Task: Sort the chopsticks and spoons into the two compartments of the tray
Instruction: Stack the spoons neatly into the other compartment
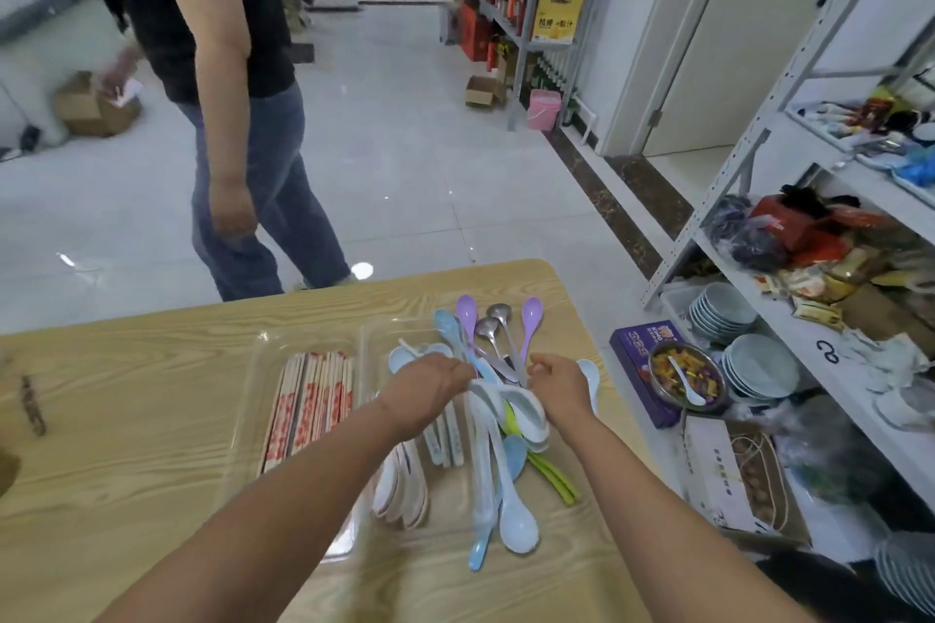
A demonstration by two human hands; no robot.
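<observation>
Both hands on spoons (498, 420) in tray (263, 344), purple box (638, 369) lettering unreadable

Wrapped chopsticks (308, 407) fill tray's (263, 344) left compartment; spoons (498, 420) piled right.

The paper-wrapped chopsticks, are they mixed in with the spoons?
No, the paper-wrapped chopsticks lie by themselves in the left compartment of the clear plastic tray, while the colourful plastic spoons are piled in the right one.

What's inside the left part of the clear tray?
Only wrapped chopsticks, lying side by side in the tray. Their near ends are covered by the left hand's forearm.
</observation>
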